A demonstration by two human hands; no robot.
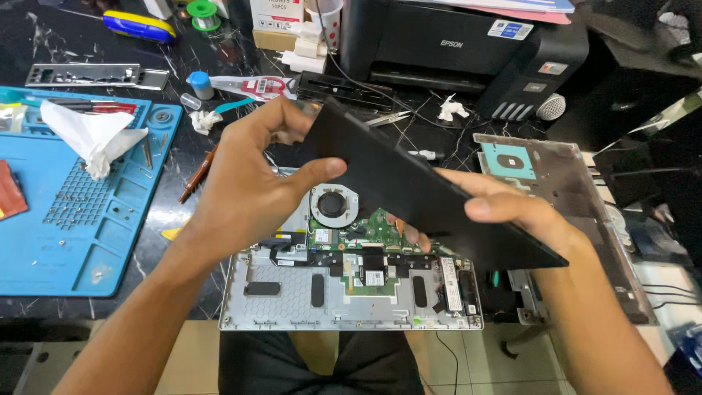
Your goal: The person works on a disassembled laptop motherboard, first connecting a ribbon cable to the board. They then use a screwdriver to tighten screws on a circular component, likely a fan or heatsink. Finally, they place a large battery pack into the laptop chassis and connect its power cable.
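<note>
Both my hands hold a flat black rectangular panel (409, 190), tilted, above an opened laptop base (292, 300). My left hand (248, 183) grips the panel's upper left end, thumb on its top face. My right hand (504, 208) grips its lower right part, thumb on top and fingers beneath. The laptop base lies at the table's near edge and shows a round fan (334, 205), a green circuit board (380, 227) and silver framing. The panel hides part of the board.
A blue work mat (80, 241) with a crumpled white tissue (91, 135) and several small screws lies at the left. A silver laptop bottom cover (578, 197) lies at the right. A black printer (453, 51) stands at the back. Tweezers, a screwdriver and small bottles are scattered behind.
</note>
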